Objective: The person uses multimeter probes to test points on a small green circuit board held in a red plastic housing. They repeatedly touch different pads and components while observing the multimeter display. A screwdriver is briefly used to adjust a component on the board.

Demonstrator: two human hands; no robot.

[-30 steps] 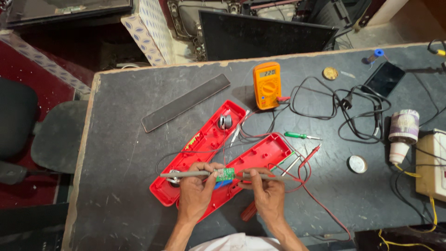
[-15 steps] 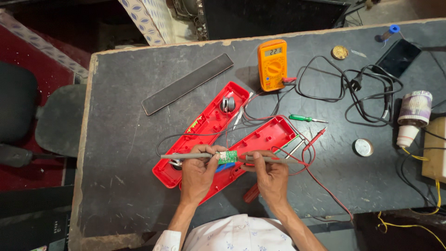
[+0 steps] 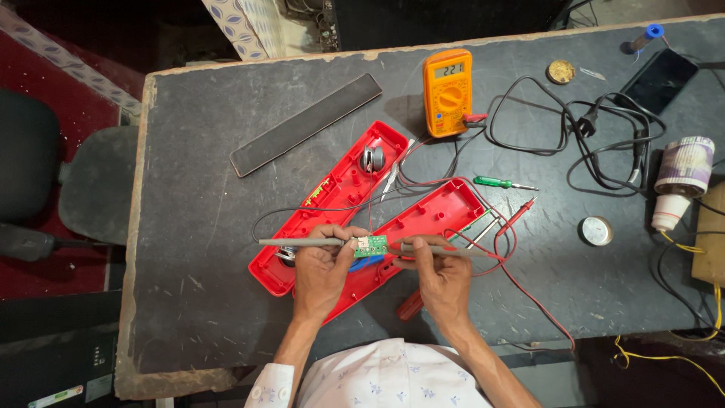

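Note:
My left hand point(image 3: 321, 266) grips a slim grey rod point(image 3: 298, 242) that points left, its tip at a small green circuit board point(image 3: 371, 244). In my right hand point(image 3: 442, 278) is a second grey rod point(image 3: 453, 251), which meets the board from the right. Both hands hover over an opened red plastic casing, one half point(image 3: 336, 193) with a round speaker point(image 3: 372, 159), the other half point(image 3: 434, 215) beside it. Thin red and black wires run from the casing toward an orange multimeter point(image 3: 447, 92).
On the dark table point(image 3: 196, 227) lie a black strip point(image 3: 306, 125), a green screwdriver point(image 3: 502, 182), a red probe point(image 3: 519, 213), a coiled black power cable point(image 3: 596, 143), a phone point(image 3: 658, 81), a round tin point(image 3: 596, 230) and a tape roll point(image 3: 686, 166). A chair point(image 3: 68, 189) stands left.
The view has shifted slightly as my head moved. Both hands keep the same hold on the rods at the green board.

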